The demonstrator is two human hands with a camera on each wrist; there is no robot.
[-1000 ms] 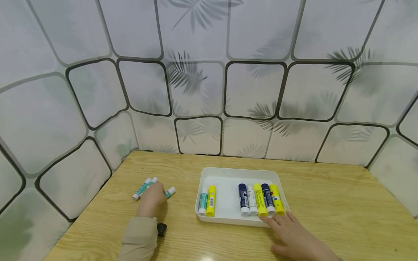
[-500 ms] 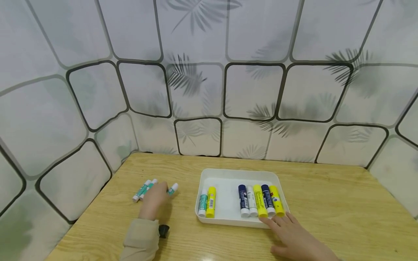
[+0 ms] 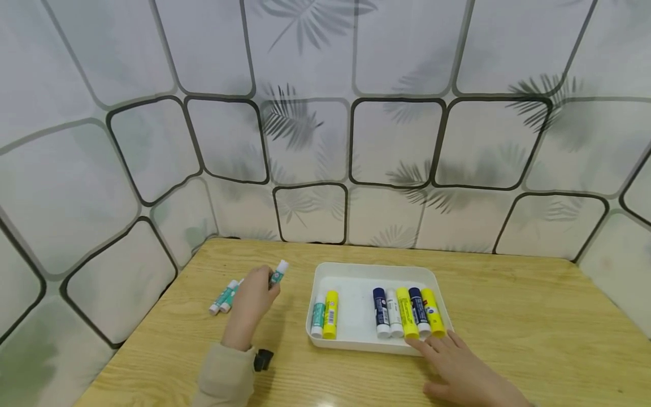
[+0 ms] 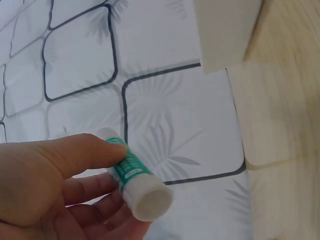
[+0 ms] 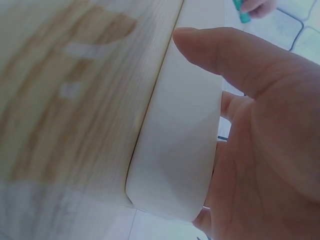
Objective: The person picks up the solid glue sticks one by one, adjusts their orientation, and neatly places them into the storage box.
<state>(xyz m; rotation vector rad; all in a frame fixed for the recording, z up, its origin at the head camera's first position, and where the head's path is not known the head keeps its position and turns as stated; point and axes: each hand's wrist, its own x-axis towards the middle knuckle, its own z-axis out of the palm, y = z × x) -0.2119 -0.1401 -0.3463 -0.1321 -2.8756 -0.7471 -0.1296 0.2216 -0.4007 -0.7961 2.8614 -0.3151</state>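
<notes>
My left hand (image 3: 251, 299) pinches a green-and-white glue stick (image 4: 130, 167) between thumb and fingers, above the table left of the white tray (image 3: 351, 311). In the left wrist view its white end tilts toward the camera. On the table beside that hand lie more green-and-white glue sticks (image 3: 221, 297), partly hidden behind it. My right hand (image 3: 455, 367) rests its extended fingers on the tray's front rim near the right corner. From the right wrist, the thumb overlaps the tray's outer wall (image 5: 175, 135), and the fingers reach past the rim.
Inside the tray, a green-and-white glue stick (image 3: 317, 317) and a yellow one (image 3: 330, 315) lie at the left. Several navy, white and yellow glue sticks (image 3: 406, 312) lie side by side at the right. A patterned cloth wall (image 3: 310, 141) stands behind the wooden table (image 3: 529, 316).
My left hand has lifted the green-and-white glue stick off the table and moved slightly right, with the stick tilting more upright. My right hand stays at the tray's rim.
</notes>
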